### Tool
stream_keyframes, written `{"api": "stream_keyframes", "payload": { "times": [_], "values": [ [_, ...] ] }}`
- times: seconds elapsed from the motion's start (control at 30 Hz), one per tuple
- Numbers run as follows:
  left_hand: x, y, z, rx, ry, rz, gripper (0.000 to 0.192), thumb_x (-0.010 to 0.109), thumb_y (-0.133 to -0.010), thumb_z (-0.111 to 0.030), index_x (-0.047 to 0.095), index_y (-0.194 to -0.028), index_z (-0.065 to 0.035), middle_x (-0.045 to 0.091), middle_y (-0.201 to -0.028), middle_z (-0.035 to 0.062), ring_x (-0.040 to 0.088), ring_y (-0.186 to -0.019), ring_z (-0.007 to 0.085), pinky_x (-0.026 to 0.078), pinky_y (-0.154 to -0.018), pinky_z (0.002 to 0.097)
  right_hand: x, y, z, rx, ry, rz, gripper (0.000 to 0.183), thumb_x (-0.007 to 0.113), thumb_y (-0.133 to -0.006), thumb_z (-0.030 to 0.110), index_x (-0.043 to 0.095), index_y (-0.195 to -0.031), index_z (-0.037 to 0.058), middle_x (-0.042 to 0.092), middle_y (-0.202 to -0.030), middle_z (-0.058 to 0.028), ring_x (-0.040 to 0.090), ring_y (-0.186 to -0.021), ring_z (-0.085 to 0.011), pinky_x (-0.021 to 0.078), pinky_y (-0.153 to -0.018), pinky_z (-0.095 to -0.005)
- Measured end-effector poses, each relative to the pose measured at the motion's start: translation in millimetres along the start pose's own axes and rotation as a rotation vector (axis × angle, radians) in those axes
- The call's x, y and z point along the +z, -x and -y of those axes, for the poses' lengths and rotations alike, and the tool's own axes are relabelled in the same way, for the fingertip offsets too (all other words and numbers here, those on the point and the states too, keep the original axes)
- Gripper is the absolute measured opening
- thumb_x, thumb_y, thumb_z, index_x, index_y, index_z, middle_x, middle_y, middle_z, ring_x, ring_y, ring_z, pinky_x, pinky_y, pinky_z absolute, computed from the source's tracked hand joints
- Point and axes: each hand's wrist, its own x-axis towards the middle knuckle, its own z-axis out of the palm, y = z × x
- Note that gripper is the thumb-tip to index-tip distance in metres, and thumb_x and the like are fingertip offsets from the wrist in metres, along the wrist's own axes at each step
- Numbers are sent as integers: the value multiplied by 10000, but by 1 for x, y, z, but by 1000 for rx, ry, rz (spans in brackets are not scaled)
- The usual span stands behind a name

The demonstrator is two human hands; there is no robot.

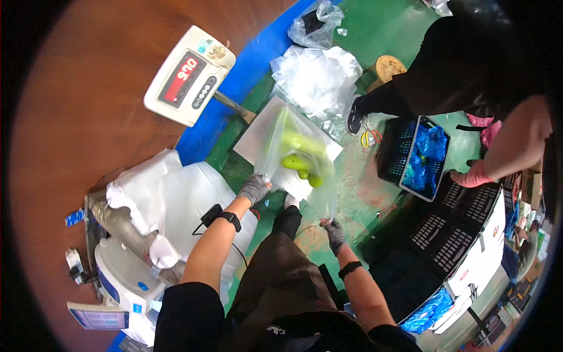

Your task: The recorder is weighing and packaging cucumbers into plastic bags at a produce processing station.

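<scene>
A clear plastic bag (327, 200) holding several green, elongated vegetables (297, 163) is stretched between my hands. My left hand (254, 190), in a grey fingerless glove, grips one corner of its mouth. The opposite corner is pinched in my right hand (335, 233), gloved the same way. Behind the bag lies the pale square platform (250, 147) of a floor scale; whether the bag's bottom rests on it I cannot tell. The scale's display head (189, 75) stands on a post at the upper left, its red digits lit.
A co-worker's gloved hand (473, 175) is beside stacked black crates (444, 237) on the right. Nearby sits a crate with blue plastic (424, 149). Scissors (371, 137) lie on the green floor. Clear bags (319, 79) are heaped beyond the scale; white plastic sheeting (198, 193) and a label-scale machine (132, 268) are left.
</scene>
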Motion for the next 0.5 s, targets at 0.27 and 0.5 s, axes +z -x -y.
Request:
{"api": "stream_keyframes", "payload": {
  "times": [0.27, 0.5],
  "values": [
    [-33, 169, -150, 194, -147, -267, 373, 549, -778, -362, 586, -879, -5, 606, -792, 162, 565, -761, 299, 431, -733, 389, -81, 202, 128, -311, 95, 107, 284, 552, -800, 287, 569, -872, 14, 577, -748, -41, 514, -685, -116, 417, -659, -255],
    [-44, 442, -203, 777, 653, -144, 160, 563, -813, -219, 617, -828, -69, 542, -627, 35, 514, -627, 107, 406, -594, 235, -158, 424, 132, -678, 42, 47, 179, 494, -848, 159, 486, -940, 6, 452, -673, 18, 447, -617, -88, 422, -649, -286]
  ]
}}
